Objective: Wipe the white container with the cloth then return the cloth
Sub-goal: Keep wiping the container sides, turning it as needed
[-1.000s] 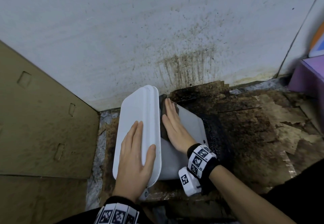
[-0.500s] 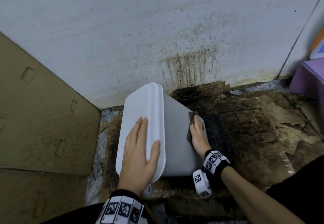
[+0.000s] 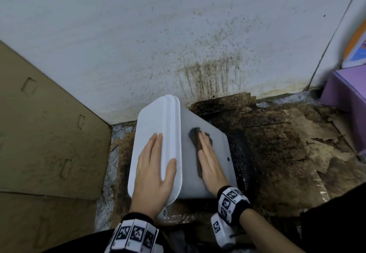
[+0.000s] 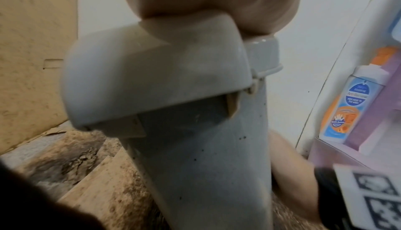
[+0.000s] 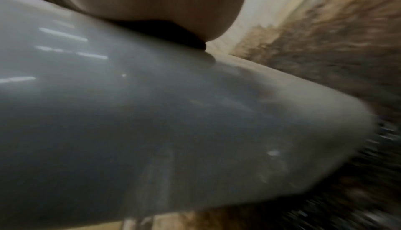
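Observation:
A white container point(image 3: 188, 181) with a lid stands tilted on the dirty floor in a corner. My left hand point(image 3: 154, 165) lies flat on its lid point(image 3: 150, 126), fingers straight, thumb over the lid's right edge. A dark cloth point(image 3: 198, 140) is pressed against the container's right side under the straight fingers of my right hand point(image 3: 208, 153). The left wrist view shows the lid's rim point(image 4: 152, 82) and the speckled front wall point(image 4: 206, 165) from below. In the blurred right wrist view, the cloth point(image 5: 165, 31) shows as a dark strip under my palm on the grey wall point(image 5: 152, 113).
A stained white wall point(image 3: 178, 35) rises right behind the container. Brown cardboard point(image 3: 39, 134) stands at the left. Torn, blackened cardboard point(image 3: 277, 144) covers the floor on the right. A purple box point(image 3: 348, 90) sits at the far right, with an orange-and-blue bottle point(image 4: 347, 103) beside it.
My right hand with the cloth swept down and right along the container's side, then back up toward the middle of that side. My left hand stayed on the lid.

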